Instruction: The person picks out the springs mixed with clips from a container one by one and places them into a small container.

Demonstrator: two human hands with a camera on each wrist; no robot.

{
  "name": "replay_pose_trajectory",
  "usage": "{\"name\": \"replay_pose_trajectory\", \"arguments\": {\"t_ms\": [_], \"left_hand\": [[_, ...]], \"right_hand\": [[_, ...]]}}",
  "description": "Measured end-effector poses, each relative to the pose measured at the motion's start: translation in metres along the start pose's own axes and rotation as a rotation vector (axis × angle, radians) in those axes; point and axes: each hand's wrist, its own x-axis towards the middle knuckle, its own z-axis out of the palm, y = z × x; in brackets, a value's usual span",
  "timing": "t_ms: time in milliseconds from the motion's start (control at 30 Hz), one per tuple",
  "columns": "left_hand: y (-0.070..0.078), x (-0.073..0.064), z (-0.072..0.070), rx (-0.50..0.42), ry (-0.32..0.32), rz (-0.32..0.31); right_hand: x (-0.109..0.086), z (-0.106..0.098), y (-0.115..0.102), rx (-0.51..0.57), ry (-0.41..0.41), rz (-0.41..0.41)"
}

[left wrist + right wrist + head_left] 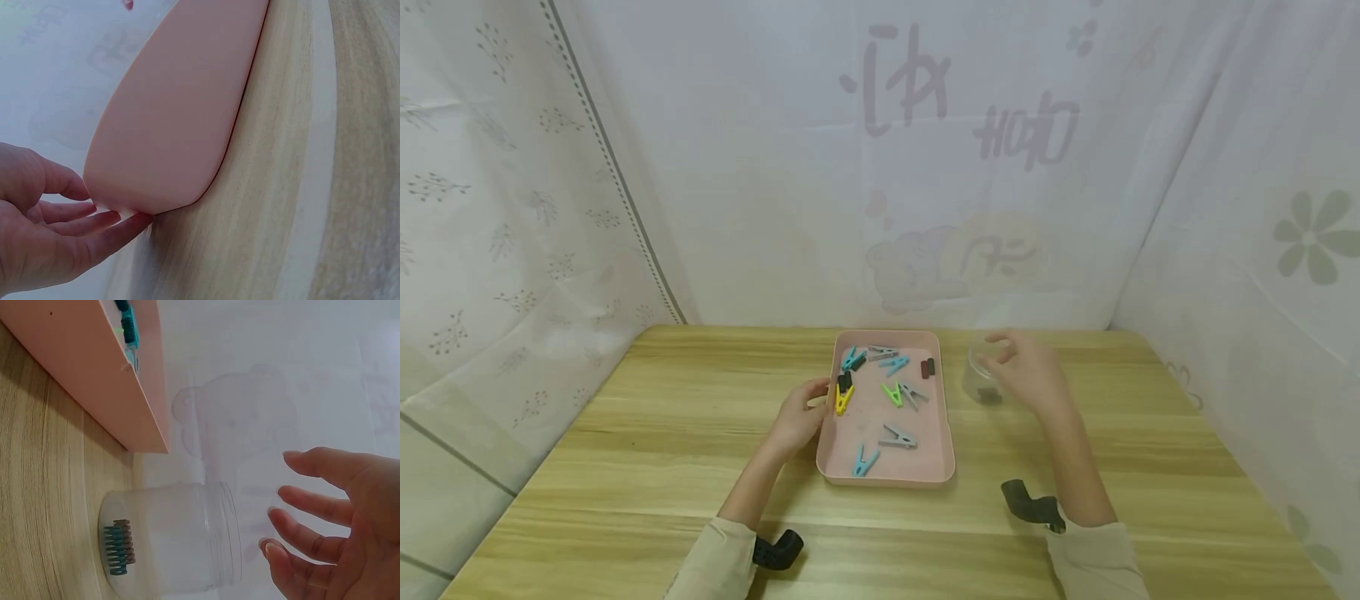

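A pink tray (917, 467) lies on the table. In it are several clothespins, among them a yellow clothespin (844, 400) and a green clothespin (892, 394). Small dark springs (846, 382) and a red spring (924, 369) lie there too. My left hand (800, 417) touches the tray's outer left wall with extended fingertips. A clear jar (181, 544) stands right of the tray, with a green spring (115, 550) and a brown spring (129, 540) at its bottom. Just above the jar's mouth hovers my right hand (1026, 371), its fingers apart, slightly bent and holding nothing.
The wooden table (685, 442) has a back edge near a pale printed curtain (760, 233). More curtain hangs at the left and right sides. Both wrists carry a black camera mount, such as the right mount (1030, 504).
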Motion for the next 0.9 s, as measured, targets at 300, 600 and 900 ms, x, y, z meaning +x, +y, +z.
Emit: {"name": "replay_pose_trajectory", "arguments": {"t_ms": [300, 600, 900], "left_hand": [[0.0, 0.0, 0.001, 0.013, 0.012, 0.003], [-0.003, 0.002, 0.002, 0.016, 0.022, -0.007], [-0.001, 0.0, 0.001, 0.025, 0.032, 0.0]], "right_hand": [[0.004, 0.007, -0.004, -0.041, -0.033, -0.06], [0.013, 0.028, -0.015, -0.167, -0.041, -0.13], [0.017, 0.051, -0.021, -0.126, -0.153, -0.122]]}}
